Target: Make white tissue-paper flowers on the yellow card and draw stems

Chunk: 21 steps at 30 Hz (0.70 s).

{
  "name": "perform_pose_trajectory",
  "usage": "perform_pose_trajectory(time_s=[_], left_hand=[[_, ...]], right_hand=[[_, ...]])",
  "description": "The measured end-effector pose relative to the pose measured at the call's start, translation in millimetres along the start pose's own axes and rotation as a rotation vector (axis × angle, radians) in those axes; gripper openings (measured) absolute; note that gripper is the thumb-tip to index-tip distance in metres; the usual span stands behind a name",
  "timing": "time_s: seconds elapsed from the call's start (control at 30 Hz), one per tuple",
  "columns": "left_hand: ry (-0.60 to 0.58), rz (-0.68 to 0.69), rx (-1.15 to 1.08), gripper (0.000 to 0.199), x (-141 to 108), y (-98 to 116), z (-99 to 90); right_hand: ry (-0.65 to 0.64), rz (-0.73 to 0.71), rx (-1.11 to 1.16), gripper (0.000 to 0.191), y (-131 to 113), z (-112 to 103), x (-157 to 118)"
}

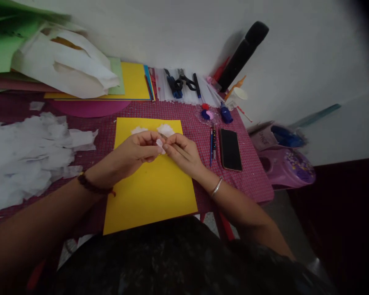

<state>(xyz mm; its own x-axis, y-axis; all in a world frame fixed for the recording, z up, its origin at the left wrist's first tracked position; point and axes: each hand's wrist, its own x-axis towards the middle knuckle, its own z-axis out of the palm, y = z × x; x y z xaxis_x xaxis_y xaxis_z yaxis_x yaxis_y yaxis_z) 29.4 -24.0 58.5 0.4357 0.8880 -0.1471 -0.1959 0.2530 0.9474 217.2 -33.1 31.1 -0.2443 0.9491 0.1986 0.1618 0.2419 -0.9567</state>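
Observation:
Over a yellow sheet [153, 192], my two hands meet at a small piece of white tissue paper [160, 144]. My left hand [141, 147] is closed, pinching the paper between thumb and fingers. Closed as well, my right hand [184, 153] has its fingertips against the paper's right side. What looks like a thin stick shows along the right fingers, but I cannot make it out clearly. Just beyond the hands, a white crumpled paper tuft [165, 130] lies on the yellow sheet. Another white tuft [138, 130] sits to its left, partly behind my left hand.
A heap of white paper pieces [27, 151] spreads at the left. Right of the sheet lie a pen [214, 141] and a black phone [230, 149]. Scissors [186, 80], a blue bottle [226, 114] and a paint palette [207, 114] are farther back. Coloured sheets [133, 80] stand along the wall.

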Motion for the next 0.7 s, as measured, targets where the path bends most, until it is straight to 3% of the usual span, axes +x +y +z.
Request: perform_pose_trajectory(time_s=[0.27, 0.7], left_hand=[[0.12, 0.06, 0.117, 0.025, 0, -5, -0.1], [0.047, -0.045, 0.141, 0.018, 5, -8, -14.3]], right_hand=[[0.017, 0.024, -0.033, 0.05, -3, 0, -2], [0.082, 0.014, -0.006, 0.043, -10, -9, -4]])
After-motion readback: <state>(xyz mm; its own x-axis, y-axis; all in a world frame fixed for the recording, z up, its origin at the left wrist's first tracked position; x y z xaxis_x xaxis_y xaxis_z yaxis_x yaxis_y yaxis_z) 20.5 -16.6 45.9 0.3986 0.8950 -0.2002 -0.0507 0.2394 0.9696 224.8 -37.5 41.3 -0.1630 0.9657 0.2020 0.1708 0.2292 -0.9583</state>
